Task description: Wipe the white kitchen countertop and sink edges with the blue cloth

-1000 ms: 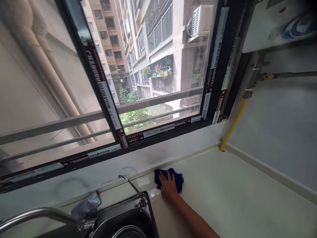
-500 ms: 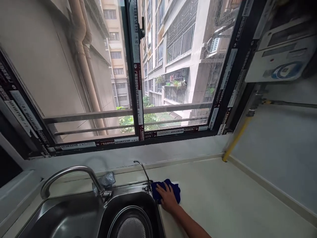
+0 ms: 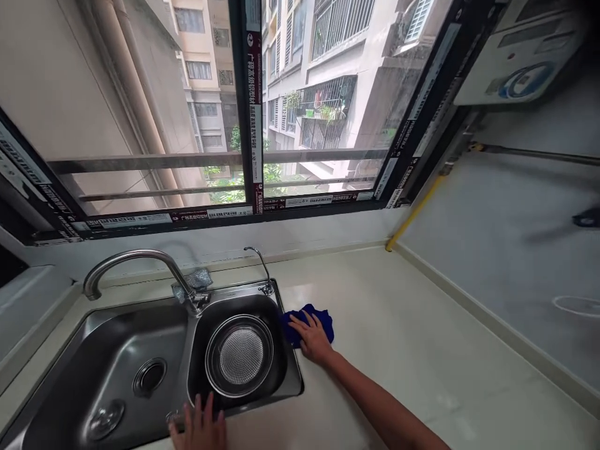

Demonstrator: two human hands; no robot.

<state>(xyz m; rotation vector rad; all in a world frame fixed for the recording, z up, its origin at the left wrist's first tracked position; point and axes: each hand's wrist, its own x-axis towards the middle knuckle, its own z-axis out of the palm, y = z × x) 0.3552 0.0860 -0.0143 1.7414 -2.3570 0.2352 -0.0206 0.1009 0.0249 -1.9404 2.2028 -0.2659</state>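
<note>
My right hand (image 3: pixel 310 337) lies flat, fingers spread, on a dark blue cloth (image 3: pixel 323 317) at the right edge of the steel sink (image 3: pixel 117 337). The cloth rests on the cream countertop (image 3: pixel 412 350) and partly over the sink's rim. My left hand (image 3: pixel 199 428) rests at the sink's front rim with its fingers stretched out, holding nothing. Inside the right basin sits a round steel strainer basket (image 3: pixel 240 355).
A curved tap (image 3: pixel 135 265) and a thin second spout (image 3: pixel 260 265) rise behind the sink, with a silvery scourer (image 3: pixel 199 278) between them. A yellow pipe (image 3: pixel 415 212) runs up the corner. A water heater (image 3: pixel 520 59) hangs top right above the grey wall.
The cloth and my right hand slid left along the counter and toward me, to the sink's edge. The view tilted down, and my left hand came into sight at the sink's front.
</note>
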